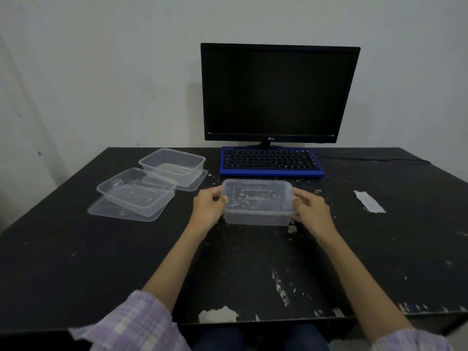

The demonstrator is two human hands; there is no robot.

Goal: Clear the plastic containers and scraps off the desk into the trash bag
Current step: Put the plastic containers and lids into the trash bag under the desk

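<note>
A clear lidded plastic container (258, 202) sits mid-desk in front of the keyboard. My left hand (209, 207) grips its left end and my right hand (310, 211) grips its right end. To the left, an open clear container (136, 195) rests tilted on a flat lid (101, 211). Behind it a second open container (172, 165) stands on another lid (196, 183). A white paper scrap (369, 201) lies on the desk's right side. No trash bag is in view.
A black monitor (278, 93) stands at the back against the wall, with a blue-framed keyboard (271, 162) before it. A cable (379, 158) runs right from the keyboard. The black desk (76, 262) has a worn, chipped surface.
</note>
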